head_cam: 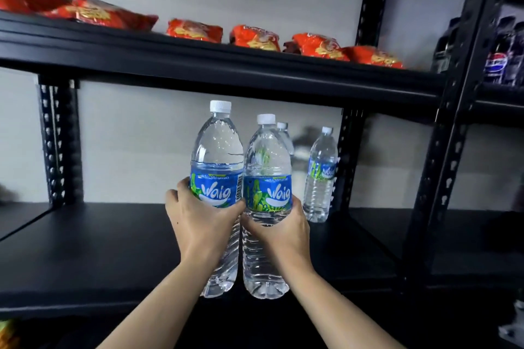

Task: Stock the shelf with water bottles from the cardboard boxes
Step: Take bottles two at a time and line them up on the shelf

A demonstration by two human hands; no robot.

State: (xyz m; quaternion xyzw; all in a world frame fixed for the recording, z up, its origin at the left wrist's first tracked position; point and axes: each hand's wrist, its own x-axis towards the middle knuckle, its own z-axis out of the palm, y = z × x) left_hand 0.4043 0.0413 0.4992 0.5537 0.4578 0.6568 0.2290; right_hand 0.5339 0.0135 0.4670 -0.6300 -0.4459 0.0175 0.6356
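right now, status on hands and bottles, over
Left hand and right hand each grip a clear blue-labelled water bottle, left, right. Two matching bottles stand at the rear of the black metal shelf. Path clear.

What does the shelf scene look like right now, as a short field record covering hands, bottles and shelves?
left hand: gripping one clear plastic water bottle with blue label, upright
right hand: gripping a second clear blue-labelled water bottle, upright, beside the first
bottles already placed: one small clear bottle standing at the back right; another mostly hidden behind the held ones
black metal shelf board: otherwise bare where visible
upper shelf: red snack packets in a row
cardboard boxes: not in view
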